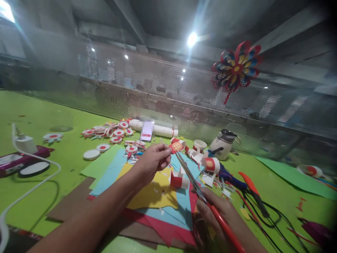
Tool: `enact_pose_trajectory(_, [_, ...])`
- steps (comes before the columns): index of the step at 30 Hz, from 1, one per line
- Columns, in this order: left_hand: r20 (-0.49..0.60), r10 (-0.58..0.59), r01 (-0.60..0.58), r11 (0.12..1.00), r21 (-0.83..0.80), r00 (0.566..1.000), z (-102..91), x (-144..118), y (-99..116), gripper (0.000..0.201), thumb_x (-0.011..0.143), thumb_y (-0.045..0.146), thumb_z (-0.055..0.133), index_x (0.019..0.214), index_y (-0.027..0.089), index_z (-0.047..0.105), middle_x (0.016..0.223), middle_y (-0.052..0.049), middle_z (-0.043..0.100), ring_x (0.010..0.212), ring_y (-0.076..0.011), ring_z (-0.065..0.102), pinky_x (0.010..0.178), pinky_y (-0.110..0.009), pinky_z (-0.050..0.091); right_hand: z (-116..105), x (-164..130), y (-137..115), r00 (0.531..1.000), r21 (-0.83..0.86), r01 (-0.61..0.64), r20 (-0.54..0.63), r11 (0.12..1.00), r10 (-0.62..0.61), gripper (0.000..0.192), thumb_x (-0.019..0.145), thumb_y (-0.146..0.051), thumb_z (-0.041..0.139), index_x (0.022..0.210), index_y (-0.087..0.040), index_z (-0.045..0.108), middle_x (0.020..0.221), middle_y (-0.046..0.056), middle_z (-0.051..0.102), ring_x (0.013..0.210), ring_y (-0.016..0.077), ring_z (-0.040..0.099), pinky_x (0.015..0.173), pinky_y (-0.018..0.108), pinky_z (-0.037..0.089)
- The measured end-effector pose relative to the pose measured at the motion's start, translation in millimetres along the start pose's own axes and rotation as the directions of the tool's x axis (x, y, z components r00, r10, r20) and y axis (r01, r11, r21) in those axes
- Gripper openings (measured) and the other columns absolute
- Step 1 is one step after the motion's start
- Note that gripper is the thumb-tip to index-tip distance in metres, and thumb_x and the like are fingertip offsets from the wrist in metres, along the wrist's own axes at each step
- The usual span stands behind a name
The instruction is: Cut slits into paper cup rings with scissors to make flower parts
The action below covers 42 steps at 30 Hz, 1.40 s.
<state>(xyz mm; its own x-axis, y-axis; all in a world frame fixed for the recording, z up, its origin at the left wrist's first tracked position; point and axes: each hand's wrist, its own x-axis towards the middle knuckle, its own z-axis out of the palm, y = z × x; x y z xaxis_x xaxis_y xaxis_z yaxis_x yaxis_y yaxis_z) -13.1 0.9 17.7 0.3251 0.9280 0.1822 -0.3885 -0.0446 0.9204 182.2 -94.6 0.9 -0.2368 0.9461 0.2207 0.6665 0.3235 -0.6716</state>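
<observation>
My left hand (156, 160) pinches a small red paper piece (177, 147) with yellowish lettering, held up over the stacked coloured sheets. In my right hand (218, 207) is a pair of scissors (193, 177) with red handles, its blades pointing up and left. The blade tips reach the lower edge of the red piece; whether they touch it I cannot tell. Beneath both hands lie a yellow sheet (147, 195), blue paper (179, 216) and red paper (160, 228). A cut red-and-white paper cup (177, 180) rests on the sheets, near the scissors.
Several red-and-white paper discs (118, 133) lie piled at the back, beside a white roll (163, 130) and a phone (147, 130). Right of the sheets are cut cups (211, 164), a pale jug (222, 144), an orange-handled tool (250, 184) and black cables (279, 214). A white cable (37, 196) runs along the left.
</observation>
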Motion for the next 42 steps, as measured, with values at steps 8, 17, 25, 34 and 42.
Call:
enact_pose_trajectory(8, [0.055, -0.085, 0.079, 0.993, 0.093, 0.995, 4.1, -0.4, -6.0, 0.017, 0.076, 0.028, 0.058, 0.071, 0.014, 0.050, 0.053, 0.004, 0.049, 0.039, -0.0020, 0.034, 0.040, -0.018, 0.015, -1.7, 1.4, 4.1, 1.000, 0.020, 0.021, 0.009, 1.000, -0.021, 0.038, 0.086, -0.051, 0.040, 0.081, -0.019, 0.060, 0.061, 0.000, 0.054, 0.055, 0.0154, 0.047, 0.051, 0.025, 0.035])
enact_pose_trajectory(17, [0.058, -0.098, 0.092, 0.991, 0.102, 0.993, 6.4, -1.5, -4.3, 0.017, 0.077, 0.027, 0.057, 0.069, 0.014, 0.049, 0.052, 0.004, 0.049, 0.038, -0.0021, 0.034, 0.041, -0.019, 0.014, -2.4, 0.0, 10.5, 0.997, 0.011, 0.004, 0.079, 1.000, -0.005, 0.039, 0.088, -0.050, 0.035, 0.081, -0.019, 0.057, 0.058, -0.002, 0.046, 0.053, 0.0136, 0.043, 0.050, 0.024, 0.032])
enact_pose_trajectory(25, [0.048, -0.096, 0.092, 0.992, 0.088, 0.994, 8.3, -2.6, -2.8, 0.015, 0.077, 0.024, 0.056, 0.069, 0.015, 0.047, 0.051, 0.004, 0.048, 0.037, -0.0019, 0.033, 0.041, -0.020, 0.014, 0.4, 0.8, 11.2, 0.999, 0.056, 0.020, 0.043, 0.998, -0.022, 0.037, 0.088, -0.049, 0.037, 0.071, -0.020, 0.052, 0.054, -0.003, 0.046, 0.049, 0.0132, 0.043, 0.049, 0.025, 0.033])
enact_pose_trajectory(34, [0.057, -0.089, 0.083, 0.992, 0.092, 0.994, 6.9, -2.2, -4.5, 0.016, 0.078, 0.025, 0.055, 0.069, 0.015, 0.047, 0.053, 0.003, 0.049, 0.038, -0.0020, 0.033, 0.041, -0.020, 0.014, 3.2, -0.5, 9.6, 0.999, 0.122, 0.007, 0.042, 0.992, -0.012, 0.039, 0.089, -0.050, 0.037, 0.087, -0.017, 0.057, 0.057, -0.003, 0.042, 0.050, 0.0123, 0.040, 0.046, 0.023, 0.032])
enact_pose_trajectory(42, [0.063, -0.101, 0.097, 0.993, 0.068, 0.993, 6.6, -1.9, -4.8, 0.015, 0.078, 0.023, 0.055, 0.069, 0.015, 0.047, 0.053, 0.003, 0.050, 0.039, -0.0022, 0.034, 0.042, -0.020, 0.014, 2.5, -1.1, 9.0, 0.999, 0.125, -0.003, 0.050, 0.992, -0.003, 0.040, 0.088, -0.052, 0.037, 0.075, -0.018, 0.055, 0.052, -0.004, 0.043, 0.047, 0.0118, 0.040, 0.047, 0.024, 0.032])
